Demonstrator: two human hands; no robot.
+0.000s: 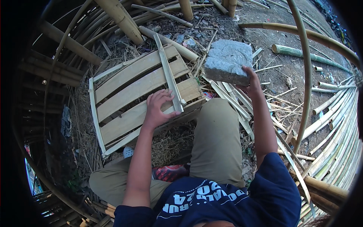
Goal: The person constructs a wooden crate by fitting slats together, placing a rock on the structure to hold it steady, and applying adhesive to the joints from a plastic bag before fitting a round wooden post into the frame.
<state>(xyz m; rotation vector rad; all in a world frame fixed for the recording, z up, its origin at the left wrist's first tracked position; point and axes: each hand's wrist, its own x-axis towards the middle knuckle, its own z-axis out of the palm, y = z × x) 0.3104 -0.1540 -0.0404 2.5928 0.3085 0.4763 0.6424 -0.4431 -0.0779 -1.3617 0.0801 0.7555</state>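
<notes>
My right hand [251, 81] grips a rough grey stone block [228, 60] by its right edge, thumb and fingers on its side. The block is up off to the right of a low slatted wooden crate [130, 89] in front of me. Across the crate's slats, near its right end, lies a split bamboo strip [166, 68] that sticks out past the far edge. My left hand [159, 106] is at the strip's near end, fingers curved, with fingertips and thumb holding its edge. Thinner bamboo strips frame the crate's left end and near side.
Split bamboo strips [234, 98] lie right of my knee. A bundle of bamboo poles [336, 136] fills the right side. A bent bamboo pole [304, 68] arches up on the right. Thick bamboo posts [119, 19] stand behind the crate. Dry straw and scraps litter the ground.
</notes>
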